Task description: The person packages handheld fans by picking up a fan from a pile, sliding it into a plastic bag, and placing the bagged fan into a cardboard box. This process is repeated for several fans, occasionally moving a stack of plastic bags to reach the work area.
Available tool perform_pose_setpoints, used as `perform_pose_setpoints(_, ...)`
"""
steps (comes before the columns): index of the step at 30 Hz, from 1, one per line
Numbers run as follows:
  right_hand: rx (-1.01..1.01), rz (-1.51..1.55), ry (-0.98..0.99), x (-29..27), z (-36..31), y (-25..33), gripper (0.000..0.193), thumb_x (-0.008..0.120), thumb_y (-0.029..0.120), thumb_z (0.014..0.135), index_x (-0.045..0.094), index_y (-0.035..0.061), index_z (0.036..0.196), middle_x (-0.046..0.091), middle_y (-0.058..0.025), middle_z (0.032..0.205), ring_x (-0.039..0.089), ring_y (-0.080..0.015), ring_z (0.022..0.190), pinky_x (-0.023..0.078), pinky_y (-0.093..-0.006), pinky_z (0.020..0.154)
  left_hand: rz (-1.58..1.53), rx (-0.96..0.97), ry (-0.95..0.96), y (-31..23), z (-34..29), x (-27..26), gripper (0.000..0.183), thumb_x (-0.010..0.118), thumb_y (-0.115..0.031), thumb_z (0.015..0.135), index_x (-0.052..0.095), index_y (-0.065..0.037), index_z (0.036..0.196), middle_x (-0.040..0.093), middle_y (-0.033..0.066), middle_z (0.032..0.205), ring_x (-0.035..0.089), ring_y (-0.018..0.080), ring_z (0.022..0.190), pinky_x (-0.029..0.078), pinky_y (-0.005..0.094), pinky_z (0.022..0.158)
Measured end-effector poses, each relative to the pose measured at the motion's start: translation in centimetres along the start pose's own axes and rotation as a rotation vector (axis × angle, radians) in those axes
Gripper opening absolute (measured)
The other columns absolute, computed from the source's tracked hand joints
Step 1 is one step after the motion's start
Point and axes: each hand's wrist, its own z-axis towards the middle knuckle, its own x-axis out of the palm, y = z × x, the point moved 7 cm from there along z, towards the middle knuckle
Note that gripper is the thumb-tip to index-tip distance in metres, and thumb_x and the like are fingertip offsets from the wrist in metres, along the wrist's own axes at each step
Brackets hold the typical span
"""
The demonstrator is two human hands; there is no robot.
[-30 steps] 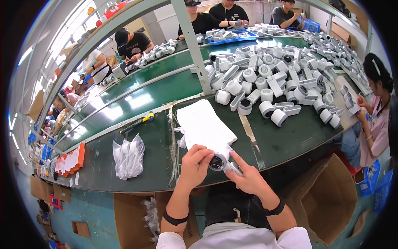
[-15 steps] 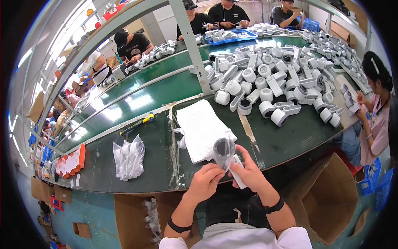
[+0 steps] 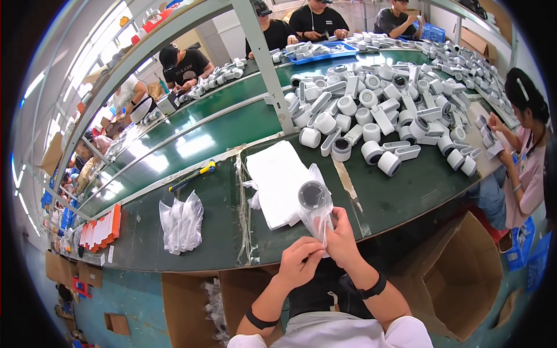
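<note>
Just above the table's near edge is a white hair-dryer-shaped device point(image 3: 314, 196) with a round dark opening, sheathed in a clear plastic bag point(image 3: 317, 225). My right hand point(image 3: 343, 242) is closed around its handle through the bag. At the lower end of the bag, my left hand point(image 3: 300, 259) pinches the plastic between thumb and fingers. Most of the handle is hidden by the film and my fingers. Behind the device lies a stack of flat white bags or sheets point(image 3: 277, 182). Farther left rests a bundle of clear plastic bags point(image 3: 181, 223).
A large heap of similar white devices point(image 3: 371, 110) covers the back right of the green table point(image 3: 220, 246). A yellow-and-black tool point(image 3: 194, 176) and orange-edged white cards point(image 3: 100, 228) lie left. An open carton point(image 3: 458, 278) stands lower right. A co-worker point(image 3: 525, 151) sits at right.
The clear bag now reaches over the device's head and down its handle, which was bare before. My left hand has moved slightly right and my right hand has shifted its grip.
</note>
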Motion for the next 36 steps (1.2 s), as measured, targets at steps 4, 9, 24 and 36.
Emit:
perform_pose_setpoints(4, -0.027, -0.086, -0.027, -0.7, 0.0, -0.1, 0.04, 0.062, 0.018, 0.094, 0.04, -0.0005, 0.122, 0.06, -0.0128, 0.11, 0.059, -0.0132, 0.094, 0.049, -0.0272, 0.079, -0.127, -0.12, -0.144, 0.1, 0.0, -1.5, 0.018, 0.062, -0.008, 0.09, 0.065, 0.001, 0.106, 0.062, 0.0125, 0.105, 0.063, 0.0192, 0.093, 0.053, 0.0245, 0.07)
perform_pose_setpoints(9, -0.201, -0.096, -0.017, 2.6, -1.2, 1.3, 0.047, 0.061, 0.013, 0.091, 0.038, -0.0018, 0.13, 0.061, -0.0136, 0.105, 0.061, -0.0182, 0.093, 0.049, -0.0313, 0.08, -0.807, -0.604, -0.321, 5.7, -2.8, 0.1, 0.044, 0.05, -0.01, 0.1, 0.036, -0.005, 0.141, 0.054, 0.0086, 0.125, 0.056, 0.0162, 0.113, 0.048, 0.0309, 0.096)
perform_pose_setpoints(24, -0.882, -0.875, -0.045, 3.6, -3.1, 6.1, 0.016, 0.069, 0.003, 0.078, 0.069, 0.0028, 0.093, 0.065, -0.0103, 0.074, 0.064, -0.026, 0.064, 0.05, -0.0341, 0.056, -0.862, -0.718, -0.571, 6.3, -3.0, -4.9, 0.027, 0.051, -0.022, 0.101, 0.05, -0.003, 0.12, 0.063, 0.0104, 0.098, 0.062, 0.0179, 0.073, 0.054, 0.034, 0.05)
perform_pose_setpoints(36, -0.773, -0.679, 0.043, 7.8, -4.5, 5.4, 0.042, 0.073, 0.007, 0.077, 0.06, -0.0006, 0.116, 0.067, -0.0138, 0.099, 0.065, -0.0201, 0.076, 0.05, -0.0292, 0.057, -0.827, -0.711, -0.753, 6.1, -4.7, -8.8, 0.025, 0.05, -0.02, 0.098, 0.049, -0.004, 0.117, 0.061, 0.0107, 0.106, 0.063, 0.0189, 0.086, 0.055, 0.0357, 0.06)
